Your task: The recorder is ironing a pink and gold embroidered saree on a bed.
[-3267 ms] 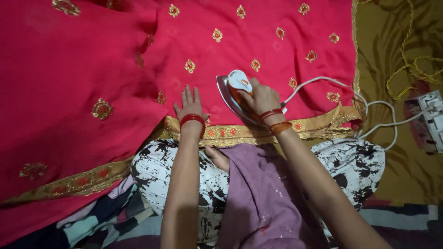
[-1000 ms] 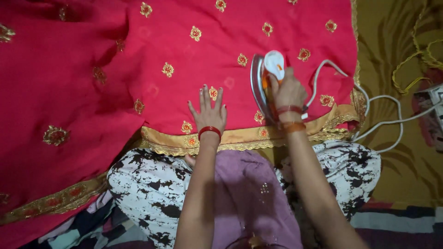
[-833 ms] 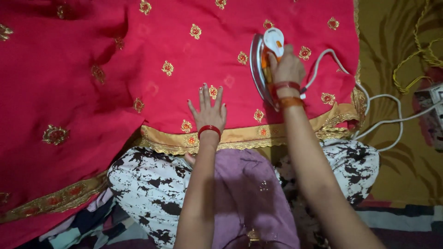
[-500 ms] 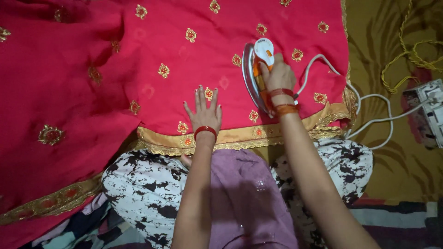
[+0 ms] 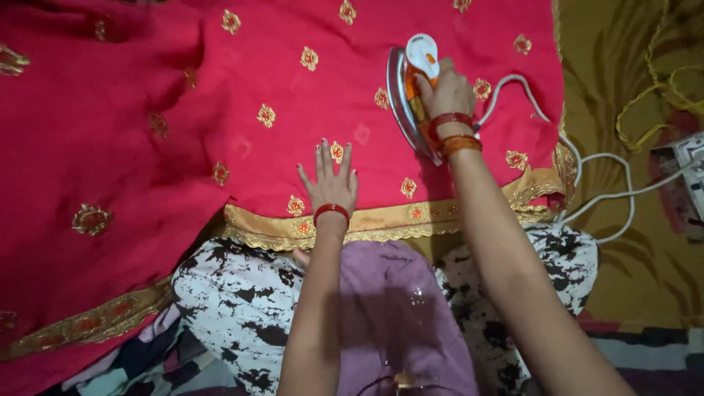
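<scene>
On the red embroidered cloth [image 5: 220,95], your right hand [image 5: 445,92] grips the iron [image 5: 411,95] while left-hand fingers [image 5: 328,165] lie spread flat nearby, risking a burn.

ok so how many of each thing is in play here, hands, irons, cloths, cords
Hands: 2, left hand flat on the cloth, right hand gripping the iron
Irons: 1, white and orange iron
Cloths: 1, red embroidered cloth
Cords: 1, white cord
Total: 5
</scene>
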